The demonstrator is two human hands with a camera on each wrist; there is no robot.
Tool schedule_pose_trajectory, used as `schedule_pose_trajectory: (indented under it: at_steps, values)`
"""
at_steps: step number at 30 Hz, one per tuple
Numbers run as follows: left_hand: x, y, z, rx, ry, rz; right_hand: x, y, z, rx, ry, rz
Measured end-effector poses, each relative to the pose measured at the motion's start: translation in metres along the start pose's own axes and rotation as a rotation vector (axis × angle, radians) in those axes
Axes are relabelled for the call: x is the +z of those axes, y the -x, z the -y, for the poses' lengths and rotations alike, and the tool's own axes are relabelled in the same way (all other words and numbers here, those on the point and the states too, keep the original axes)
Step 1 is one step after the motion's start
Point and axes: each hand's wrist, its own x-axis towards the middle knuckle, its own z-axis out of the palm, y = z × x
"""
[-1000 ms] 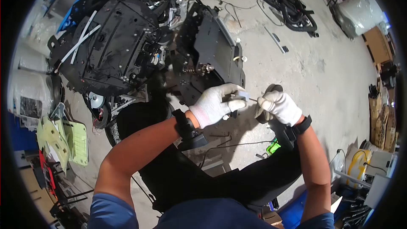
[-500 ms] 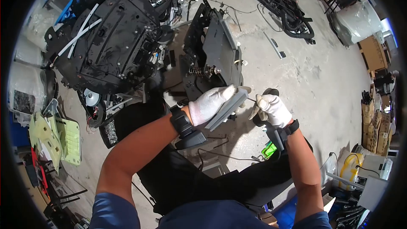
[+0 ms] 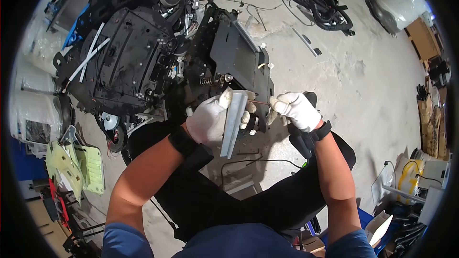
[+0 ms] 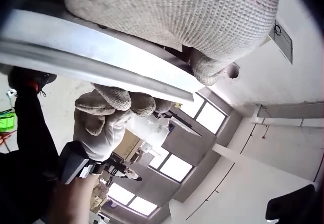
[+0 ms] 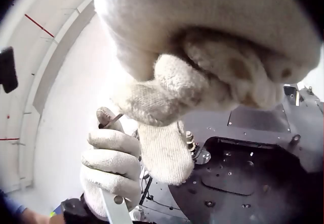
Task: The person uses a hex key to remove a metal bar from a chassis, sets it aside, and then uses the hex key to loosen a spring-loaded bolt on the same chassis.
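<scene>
My gloved left hand (image 3: pixel 206 120) grips a grey metal rail (image 3: pixel 233 124), held slantwise above the floor with its long side facing up. In the left wrist view the rail (image 4: pixel 101 57) has a lengthwise groove, and fingertips curl round its far edge. My gloved right hand (image 3: pixel 297 110) pinches a thin reddish-brown rod (image 3: pixel 260 102) between thumb and fingers. The rod points at the rail's upper end, by the left fingers. In the right wrist view the rod (image 5: pixel 115 119) reaches the left hand (image 5: pixel 114 158); its tip is hidden there.
A black panel assembly with a coil spring (image 3: pixel 215 80) stands just beyond the hands. Further left lies a large black plate (image 3: pixel 129 57) bearing two crossed white strips. Cable bundles (image 3: pixel 311 0) lie at the back. Between the legs are L-shaped rods (image 3: pixel 248 153) and a black cable (image 3: pixel 267 159).
Both hands have shifted left. The rail, at first mostly hidden in the left hand, has swung round so its long side shows. The right hand keeps its pinch on the rod.
</scene>
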Motion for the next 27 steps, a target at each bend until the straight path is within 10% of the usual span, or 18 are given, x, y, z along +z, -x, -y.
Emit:
schedule_pose_trajectory:
  at_steps: [27]
  values:
    - [-0.013, 0.004, -0.003, -0.089, 0.153, -0.115, -0.003, -0.001, -0.001, -0.015, -0.109, 0.043]
